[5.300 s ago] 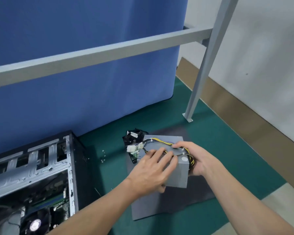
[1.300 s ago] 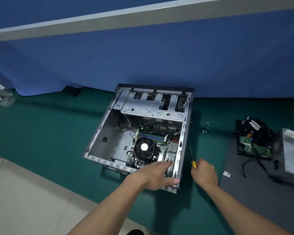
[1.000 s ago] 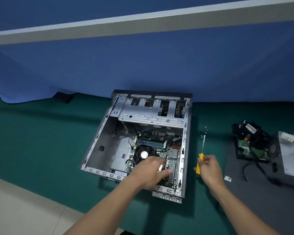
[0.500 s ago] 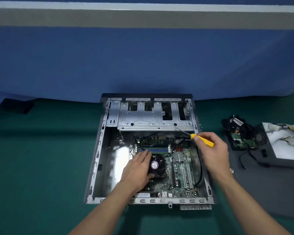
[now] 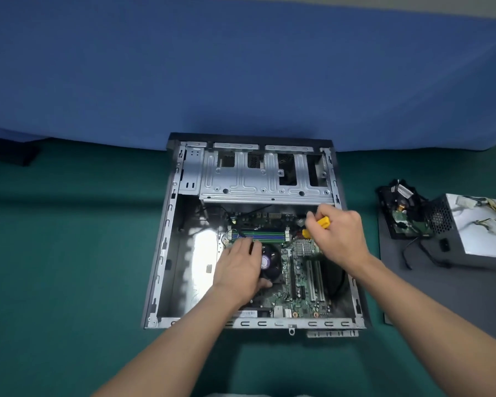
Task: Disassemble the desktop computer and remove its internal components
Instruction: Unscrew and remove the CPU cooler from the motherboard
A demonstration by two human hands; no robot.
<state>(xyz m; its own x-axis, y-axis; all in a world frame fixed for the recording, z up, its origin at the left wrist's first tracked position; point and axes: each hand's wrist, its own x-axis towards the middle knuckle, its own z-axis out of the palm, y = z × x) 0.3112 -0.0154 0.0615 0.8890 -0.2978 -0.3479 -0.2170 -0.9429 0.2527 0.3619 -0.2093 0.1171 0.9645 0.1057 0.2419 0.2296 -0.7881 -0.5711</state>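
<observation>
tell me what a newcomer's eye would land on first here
The open case lies flat in the middle of the green surface, its motherboard bared. Over it, the left hand rests on the fan while the right hand holds a yellow screwdriver near the board's far edge. To the right, a power supply sits outside the case on a grey mat.
</observation>
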